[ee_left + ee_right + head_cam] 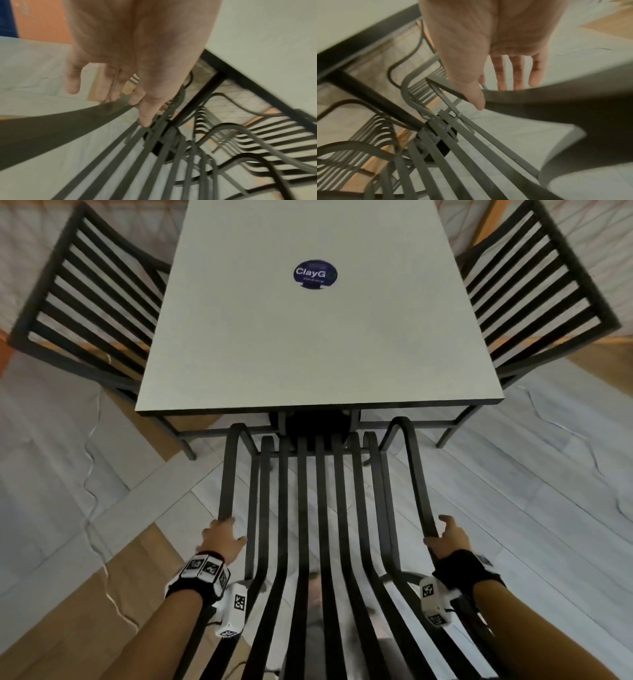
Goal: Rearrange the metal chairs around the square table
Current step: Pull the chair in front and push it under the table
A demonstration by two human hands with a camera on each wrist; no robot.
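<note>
Slatted dark metal chair [318, 529], nearest the camera, fills the lower head view; its curved armrests run forward, and their front ends sit just short of the near edge of the square white-topped table [318, 344]. Two more dark slatted metal chairs stand tucked against the table: the left side chair [85, 302] and the right side chair [534, 296]. A round blue sticker [315, 274] lies on the tabletop near its centre. The floor is pale tile with wood-coloured strips.

Left hand [222, 537] rests on the left armrest [227, 474]. In the left wrist view its fingers [102, 86] are extended and loosely spread over the rail, thumb alongside, not wrapped round it. Right hand [447, 537] lies on the right armrest [416, 474]; the wrist view shows straight fingers [517, 73] over the outer side and the thumb along the inner edge, contact without a closed grasp.

Judgement: the step in hand is sliding this chair in at the table's near side. To do it well, both hands should close firmly on the rails, push evenly so the chair stays square, and keep the armrest fronts below the tabletop edge and clear of the table's central post.

Not determinable: the chair's legs and backrest top are cut off or hidden; the table's far side is out of frame, so a fourth chair cannot be confirmed. Both wrist views are blurred.
</note>
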